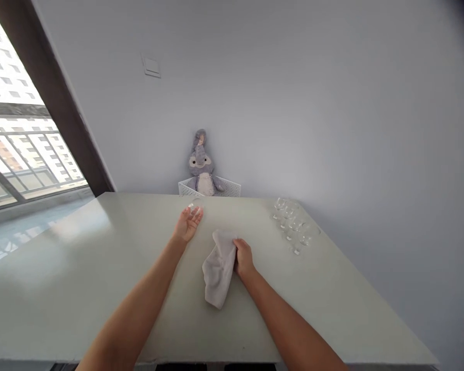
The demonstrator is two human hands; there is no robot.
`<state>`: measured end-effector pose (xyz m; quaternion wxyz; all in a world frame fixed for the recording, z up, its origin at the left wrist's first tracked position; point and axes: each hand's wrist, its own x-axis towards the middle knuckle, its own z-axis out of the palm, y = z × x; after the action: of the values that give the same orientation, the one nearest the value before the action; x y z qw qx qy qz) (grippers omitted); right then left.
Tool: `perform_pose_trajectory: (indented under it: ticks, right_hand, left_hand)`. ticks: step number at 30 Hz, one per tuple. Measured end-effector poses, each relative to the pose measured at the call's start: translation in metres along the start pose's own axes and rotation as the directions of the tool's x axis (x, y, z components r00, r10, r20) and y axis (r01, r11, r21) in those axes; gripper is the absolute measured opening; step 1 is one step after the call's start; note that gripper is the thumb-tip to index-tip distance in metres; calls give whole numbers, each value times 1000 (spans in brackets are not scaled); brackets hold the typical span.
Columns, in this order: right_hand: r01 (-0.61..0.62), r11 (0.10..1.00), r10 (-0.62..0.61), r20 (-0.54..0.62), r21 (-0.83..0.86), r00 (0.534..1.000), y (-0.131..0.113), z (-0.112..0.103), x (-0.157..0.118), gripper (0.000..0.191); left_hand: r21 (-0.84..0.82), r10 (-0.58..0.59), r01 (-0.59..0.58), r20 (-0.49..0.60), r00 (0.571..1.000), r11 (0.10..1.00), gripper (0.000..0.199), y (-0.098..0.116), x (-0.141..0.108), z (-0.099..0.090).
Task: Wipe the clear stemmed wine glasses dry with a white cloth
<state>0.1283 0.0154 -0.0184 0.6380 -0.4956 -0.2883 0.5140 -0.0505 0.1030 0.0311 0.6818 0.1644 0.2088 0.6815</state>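
From left to right: a window point(27, 118) is admitting daylight. The left hand point(187, 225), palm upward, is closing its fingertips around a clear glass point(195, 203) over the far part of the pale table point(112, 257). Behind, a grey plush toy point(205, 183) is sitting in a white perforated basket point(232, 188). The right hand point(244, 256) is pinching the right edge of a pale cloth point(218, 270). Farther right, clear glasses point(295, 224) are standing grouped.

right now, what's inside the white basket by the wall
A grey plush toy, head and belly showing. The bottom of the basket and anything there cannot be seen: the table hides them.
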Motion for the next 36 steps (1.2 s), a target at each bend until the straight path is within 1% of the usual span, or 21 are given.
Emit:
perform_pose_trajectory:
  ticks: [2,3,6,7,8,11,13,16,18,21,22,23,25,26,28,29,30,31,33,35,36]
  right_hand:
    - [-11,997,16,-69,79,997,-8,-5,1,20]
    - [26,995,-16,-103,98,995,-13,-7,0,20]
    - [214,974,-201,-159,69,967,-27,-10,-8,19]
    - [260,965,-252,-135,41,958,-32,-10,-11,19]
    - [282,959,-281,-76,15,957,-35,-9,-16,18]
    - [256,966,-253,210,13,944,-41,-3,-29,30]
    - [201,979,-199,384,33,902,-40,1,-35,41]
    - [142,989,-102,546,-32,832,-33,4,-37,46]
    - [175,975,-65,576,-138,815,-27,3,-34,45]
    - [274,919,-83,540,-284,837,-20,-1,-26,37]
    - [276,912,-81,527,-303,846,-20,-2,-24,33]
    - [247,923,-62,519,-296,853,-20,-4,-21,30]
    - [105,976,9,523,-189,852,-22,-7,-17,27]
    - [12,994,47,540,-105,840,-24,-8,-16,27]
    - [-139,989,88,577,45,812,-25,-9,-15,31]
    - [-169,983,91,588,78,803,-25,-9,-16,32]
    - [-159,985,89,589,68,803,-25,-8,-18,33]
    - [-106,994,78,578,15,812,-24,-7,-21,33]
    - [104,979,9,549,-175,836,-22,-4,-26,32]
    - [322,883,-94,543,-342,834,-21,-2,-31,30]
    - [374,847,-125,543,-376,830,-21,-1,-32,29]
  left_hand:
    - [119,-2,-15,146,989,993,20,-20,-23,4]
    - [167,-6,-25,183,983,986,24,-29,-33,5]
    - [289,-17,-51,230,973,956,37,-52,-59,7]
    - [317,-23,-56,240,970,947,39,-57,-65,8]
    - [338,-31,-57,250,968,940,40,-61,-70,9]
    - [381,-50,-58,268,962,923,40,-64,-77,12]
    - [411,-46,-69,263,964,909,40,-61,-79,12]
    - [492,-65,-74,260,963,867,43,-57,-81,10]
    - [578,-126,-60,277,953,814,49,-56,-82,8]
    - [680,-177,-83,304,936,729,51,-55,-83,7]
    - [696,-180,-101,318,931,711,50,-54,-83,7]
    - [706,-186,-116,335,924,699,48,-52,-83,7]
    - [708,-228,-120,377,898,696,48,-47,-83,9]
    - [699,-250,-114,397,883,706,51,-44,-83,10]
    - [667,-253,-119,433,865,735,58,-40,-83,12]
    - [654,-237,-131,443,865,745,60,-39,-83,12]
    - [651,-216,-146,442,871,745,60,-38,-83,13]
    - [661,-193,-160,427,884,733,58,-39,-82,13]
    - [726,-163,-161,355,921,669,47,-41,-79,11]
    - [802,-149,-135,268,952,582,39,-42,-76,9]
    - [824,-147,-122,241,959,553,39,-42,-76,8]
